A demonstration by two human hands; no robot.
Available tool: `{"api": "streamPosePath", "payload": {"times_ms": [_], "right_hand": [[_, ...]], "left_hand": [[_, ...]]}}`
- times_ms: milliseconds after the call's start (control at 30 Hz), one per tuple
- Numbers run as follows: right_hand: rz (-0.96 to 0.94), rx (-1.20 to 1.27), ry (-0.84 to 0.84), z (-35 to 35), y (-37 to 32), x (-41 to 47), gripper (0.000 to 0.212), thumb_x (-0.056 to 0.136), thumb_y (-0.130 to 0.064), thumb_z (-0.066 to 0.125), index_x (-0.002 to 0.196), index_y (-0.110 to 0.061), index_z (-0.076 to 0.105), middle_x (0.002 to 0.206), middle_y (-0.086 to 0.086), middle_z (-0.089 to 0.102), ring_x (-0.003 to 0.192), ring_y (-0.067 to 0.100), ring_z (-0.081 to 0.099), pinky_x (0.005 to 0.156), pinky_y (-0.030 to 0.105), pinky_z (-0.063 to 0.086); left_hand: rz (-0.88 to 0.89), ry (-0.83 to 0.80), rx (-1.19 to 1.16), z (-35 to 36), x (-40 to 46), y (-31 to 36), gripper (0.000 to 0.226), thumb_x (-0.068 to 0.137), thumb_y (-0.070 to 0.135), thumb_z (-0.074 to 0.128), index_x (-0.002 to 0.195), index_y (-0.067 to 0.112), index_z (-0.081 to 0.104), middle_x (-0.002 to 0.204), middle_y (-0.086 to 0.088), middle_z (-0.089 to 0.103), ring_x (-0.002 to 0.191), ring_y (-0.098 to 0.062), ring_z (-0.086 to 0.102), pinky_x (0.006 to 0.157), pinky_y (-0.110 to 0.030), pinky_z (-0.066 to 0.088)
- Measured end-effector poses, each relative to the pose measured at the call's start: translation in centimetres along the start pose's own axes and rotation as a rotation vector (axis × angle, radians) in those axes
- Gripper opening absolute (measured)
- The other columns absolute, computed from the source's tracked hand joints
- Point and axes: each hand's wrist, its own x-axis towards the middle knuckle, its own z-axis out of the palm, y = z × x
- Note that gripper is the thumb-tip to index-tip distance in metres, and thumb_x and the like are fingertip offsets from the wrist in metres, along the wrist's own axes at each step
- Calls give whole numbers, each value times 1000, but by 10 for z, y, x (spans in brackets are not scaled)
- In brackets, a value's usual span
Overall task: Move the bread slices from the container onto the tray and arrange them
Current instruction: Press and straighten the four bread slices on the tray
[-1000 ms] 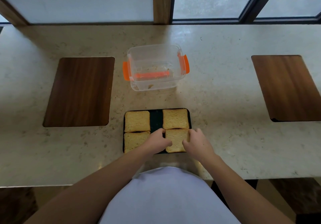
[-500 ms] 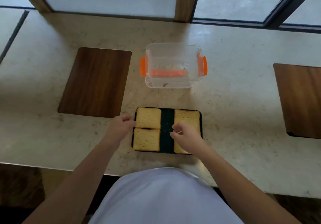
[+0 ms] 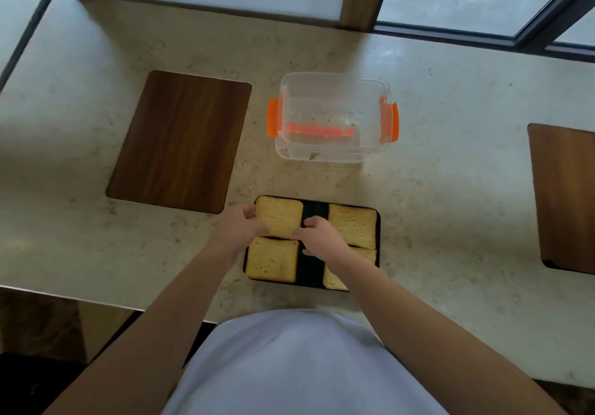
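Flanking the far-left bread slice (image 3: 279,217) (touching), both hands' fingers (image 3: 249,213).

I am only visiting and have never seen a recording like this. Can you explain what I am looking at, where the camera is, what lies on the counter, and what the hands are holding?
There is no machine here: a person works with two bare hands. The single picture comes from a wide-angle camera worn on the person's head, looking forward and down, so you see the arms reaching out from below.

On the pale stone counter sits a dark tray carrying four bread slices, two on each side with a bare strip between. Behind it stands a clear container with orange clips; it holds no slices, only what look like crumbs. Brown wooden boards lie to either side.

The left hand and right hand touch the opposite edges of the far left slice, apparently nudging it into place. Whether it is lifted off the tray cannot be told.
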Motion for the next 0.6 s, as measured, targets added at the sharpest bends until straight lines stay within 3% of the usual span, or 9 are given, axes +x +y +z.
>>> {"api": "streamPosePath", "payload": {"times_ms": [133,233,333,400,500,600], "right_hand": [[17,40,-9,-2,-1,2,68,86,-30,65,147,-13,40,101,-5,58,94,14,61,93,42,57],[19,45,-12,-2,-4,-1,69,85,-29,64,148,-13,40,97,-4,59,87,11,60,90,40,58],[19,43,-12,-2,-9,-4,69,85,-30,63,148,-13,40,96,-6,58,85,10,60,90,41,58],[26,42,-15,-2,-11,-5,69,85,-31,62,148,-13,41,97,-6,58,86,10,59,90,41,58],[18,28,-16,-3,-12,-8,68,86,-32,60,148,-11,41,100,-2,61,89,13,60,90,43,58],[22,3,21,-6,-10,-9,62,86,-26,58,140,1,47,118,22,63,104,38,63,94,55,53]], "left_hand": [[11,-6,67,3,2,2,85,71,-2,78,147,3,40,148,-12,48,131,-24,48,106,-40,41],[-5,4,62,8,3,5,77,70,-1,78,140,4,47,130,-6,57,103,-14,59,79,-28,46],[-33,28,16,11,8,6,64,70,1,79,127,14,54,105,7,60,79,1,53,59,-21,38],[-53,30,3,11,10,7,72,71,3,80,135,10,50,109,4,60,83,-2,54,62,-22,39],[-83,5,17,12,9,9,91,70,7,83,148,8,35,140,-9,52,113,-20,55,86,-32,43],[-90,-31,21,16,9,11,99,71,8,84,152,7,26,148,-13,44,128,-27,48,94,-36,40]]}}
